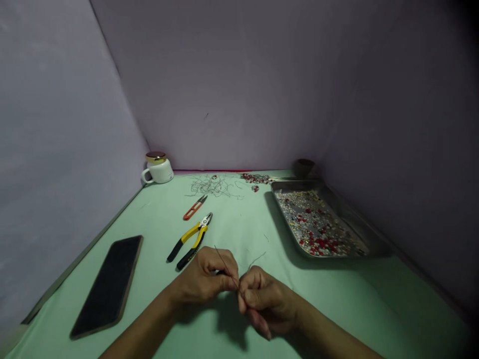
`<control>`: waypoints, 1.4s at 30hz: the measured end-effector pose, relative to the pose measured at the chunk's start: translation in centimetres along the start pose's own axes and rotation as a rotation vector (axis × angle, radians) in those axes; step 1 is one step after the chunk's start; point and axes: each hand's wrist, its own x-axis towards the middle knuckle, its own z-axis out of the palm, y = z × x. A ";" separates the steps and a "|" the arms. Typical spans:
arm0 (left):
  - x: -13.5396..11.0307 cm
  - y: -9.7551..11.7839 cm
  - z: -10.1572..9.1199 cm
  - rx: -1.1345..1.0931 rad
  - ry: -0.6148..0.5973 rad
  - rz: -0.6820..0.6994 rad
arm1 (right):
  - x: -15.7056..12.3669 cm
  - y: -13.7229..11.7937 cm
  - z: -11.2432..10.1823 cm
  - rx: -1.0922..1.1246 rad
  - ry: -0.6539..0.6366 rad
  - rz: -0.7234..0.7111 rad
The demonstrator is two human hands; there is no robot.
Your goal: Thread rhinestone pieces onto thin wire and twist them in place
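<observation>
The table point(239, 234) was covered with a pale green cloth. Near its front left lay a black smartphone point(108, 285), face up. Further in lay yellow-handled pliers point(190, 240) and, just behind them, orange thread snips point(194, 207). At the back left stood a white mug point(159, 168) with a golden lid. A tangle of thin wire point(213, 185) and a small heap of beads point(255, 178) lay along the back. On the right stood a metal tray point(348, 214) holding beads.

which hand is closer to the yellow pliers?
Left. The left hand sits just right of the yellow pliers, by their handle tips; the right hand is farther right, past it. Both pinch a thin wire.
</observation>
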 end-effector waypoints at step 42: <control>0.1 1.3 1.8 0.400 0.353 -0.368 | 1.1 -0.6 1.1 -0.527 0.651 -0.353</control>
